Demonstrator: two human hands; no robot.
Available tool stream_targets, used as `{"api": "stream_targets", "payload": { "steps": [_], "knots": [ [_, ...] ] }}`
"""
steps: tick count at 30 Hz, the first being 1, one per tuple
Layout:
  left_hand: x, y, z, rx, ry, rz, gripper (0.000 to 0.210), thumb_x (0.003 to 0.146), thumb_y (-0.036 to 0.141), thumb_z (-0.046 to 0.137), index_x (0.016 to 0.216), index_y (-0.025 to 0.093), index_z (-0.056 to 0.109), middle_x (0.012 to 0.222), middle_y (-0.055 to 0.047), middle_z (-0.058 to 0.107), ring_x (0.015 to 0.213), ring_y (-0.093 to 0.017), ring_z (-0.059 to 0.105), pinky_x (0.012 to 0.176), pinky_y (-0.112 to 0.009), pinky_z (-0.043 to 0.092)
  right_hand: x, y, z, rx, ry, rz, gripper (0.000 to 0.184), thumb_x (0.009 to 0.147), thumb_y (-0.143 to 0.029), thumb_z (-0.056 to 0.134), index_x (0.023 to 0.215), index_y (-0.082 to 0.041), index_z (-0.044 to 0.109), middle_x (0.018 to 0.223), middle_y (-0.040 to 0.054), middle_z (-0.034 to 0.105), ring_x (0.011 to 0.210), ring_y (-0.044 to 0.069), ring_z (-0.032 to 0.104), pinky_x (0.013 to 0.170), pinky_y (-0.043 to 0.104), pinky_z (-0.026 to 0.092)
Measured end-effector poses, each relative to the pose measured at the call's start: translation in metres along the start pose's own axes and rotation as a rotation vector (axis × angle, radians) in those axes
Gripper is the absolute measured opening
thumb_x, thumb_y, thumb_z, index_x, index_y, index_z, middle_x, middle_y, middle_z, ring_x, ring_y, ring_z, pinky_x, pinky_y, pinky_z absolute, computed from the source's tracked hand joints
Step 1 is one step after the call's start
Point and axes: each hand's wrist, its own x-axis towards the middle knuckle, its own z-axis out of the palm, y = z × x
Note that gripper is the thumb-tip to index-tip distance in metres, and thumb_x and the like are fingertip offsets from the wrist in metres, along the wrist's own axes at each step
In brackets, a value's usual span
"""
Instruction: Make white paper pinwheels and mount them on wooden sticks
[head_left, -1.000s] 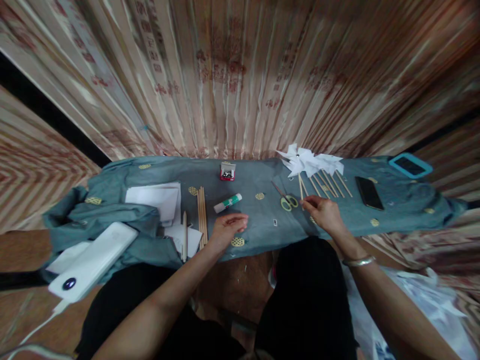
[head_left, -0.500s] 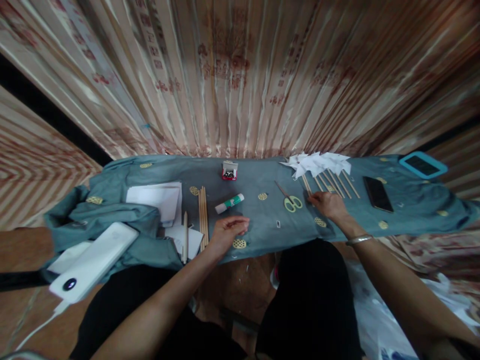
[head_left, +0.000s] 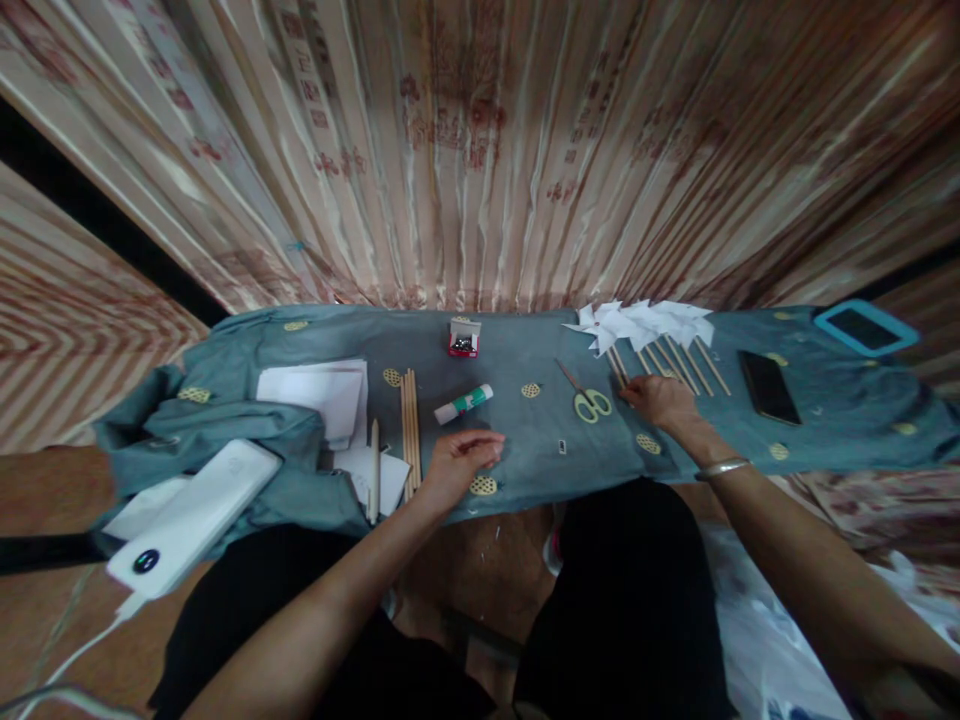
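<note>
My right hand (head_left: pixel 660 400) is closed around the lower end of the wooden stick of a white paper pinwheel (head_left: pixel 600 328), the leftmost in a row. More paper pinwheels (head_left: pixel 686 322) lie beside it, heads overlapping, sticks toward me. My left hand (head_left: pixel 463 462) rests over the cloth with loosely stretched fingers and nothing visible in it. Just beyond that hand lies a green and white glue stick (head_left: pixel 463 403). Between my hands and farther off are scissors (head_left: pixel 592 404) with pale green handles. Bare wooden sticks (head_left: pixel 410 430) lie left of my left hand.
A small red box of pins (head_left: pixel 464 340) stands open at the back. Paper sheets (head_left: pixel 311 392), a pale pen (head_left: pixel 374 470) and a white power bank (head_left: pixel 196 515) with a cable are on the left. A dark phone (head_left: pixel 769 387) and a blue-framed tablet (head_left: pixel 866 327) lie right.
The view has shifted slightly, so the things on the cloth appear a little farther right. Both hands keep nearly the same places, the right still at the pinwheel stick.
</note>
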Motion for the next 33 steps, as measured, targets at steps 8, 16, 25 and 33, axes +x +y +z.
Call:
{"api": "stream_targets", "payload": {
  "steps": [8,16,25,33],
  "knots": [
    [-0.003,0.003,0.001,-0.015,0.007,-0.008,0.02,0.056,0.029,0.079,0.072,0.017,0.077,0.062,-0.001,0.066,0.062,-0.011,0.056,0.063,-0.024,0.046,0.004,-0.001,-0.001,-0.033,-0.017,-0.004,0.031,0.092,-0.04,0.051,0.096,-0.018,0.073,0.091,0.0145,0.075,0.084,0.025,0.069,0.065,0.03,0.041],
    [-0.002,0.002,0.001,0.014,0.012,-0.004,0.02,0.058,0.029,0.078,0.074,0.017,0.077,0.063,0.0,0.065,0.061,-0.011,0.055,0.063,-0.024,0.047,0.007,0.003,-0.001,-0.024,0.021,0.002,0.042,0.095,-0.044,0.042,0.092,-0.016,0.073,0.087,0.0156,0.073,0.081,0.026,0.068,0.065,0.031,0.04],
    [0.0,0.003,0.001,0.031,0.026,-0.004,0.019,0.059,0.029,0.08,0.074,0.017,0.077,0.063,-0.001,0.066,0.061,-0.013,0.056,0.063,-0.026,0.048,0.016,0.011,0.012,0.04,0.066,0.099,0.039,0.092,-0.044,0.049,0.095,-0.015,0.073,0.094,0.0175,0.073,0.089,0.03,0.068,0.073,0.036,0.046],
    [0.0,0.004,0.001,0.012,0.01,-0.012,0.019,0.059,0.028,0.079,0.074,0.017,0.077,0.064,-0.001,0.066,0.062,-0.012,0.056,0.064,-0.025,0.047,0.019,0.011,0.01,0.049,0.05,0.137,0.035,0.091,-0.039,0.05,0.093,-0.014,0.075,0.093,0.0188,0.073,0.085,0.03,0.068,0.07,0.035,0.046]
  ]
}}
